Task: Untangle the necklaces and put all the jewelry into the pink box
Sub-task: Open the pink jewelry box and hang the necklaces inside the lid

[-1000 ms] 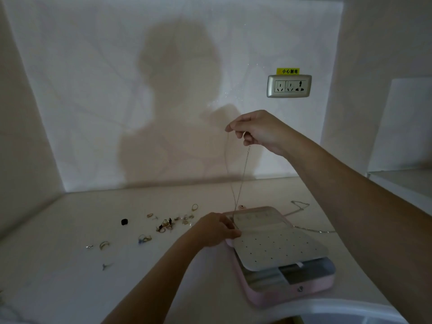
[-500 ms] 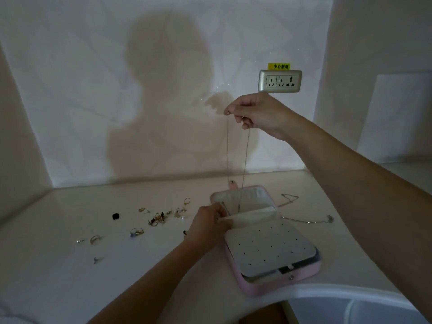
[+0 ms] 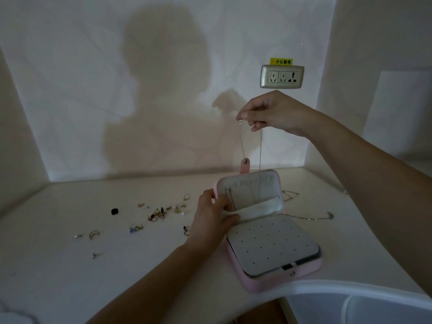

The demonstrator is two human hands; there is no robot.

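Observation:
The pink box (image 3: 311, 268) lies open on the white counter, its lid upright and a white dotted earring panel covering the base. My left hand (image 3: 211, 218) grips the lid's left edge and pulls out the white pocket flap (image 3: 259, 208). My right hand (image 3: 273, 113) is raised above the lid and pinches a thin necklace (image 3: 260, 148), whose two strands hang down into the lid pocket. Two more necklaces, one (image 3: 311, 217) and another (image 3: 289, 195), lie on the counter right of the box. Several rings and earrings (image 3: 161, 212) are scattered to the left.
A small black piece (image 3: 114, 211) lies among the loose jewelry at the left. A wall socket (image 3: 282, 76) with a yellow label is behind my right hand. A white curved rim (image 3: 350, 289) crosses the bottom right. Walls close in the counter on the left, back and right.
The earring panel has dropped flat onto the base and the lid now stands upright. My left hand moved to the pocket flap. The necklace's lower end has gone down into the lid pocket.

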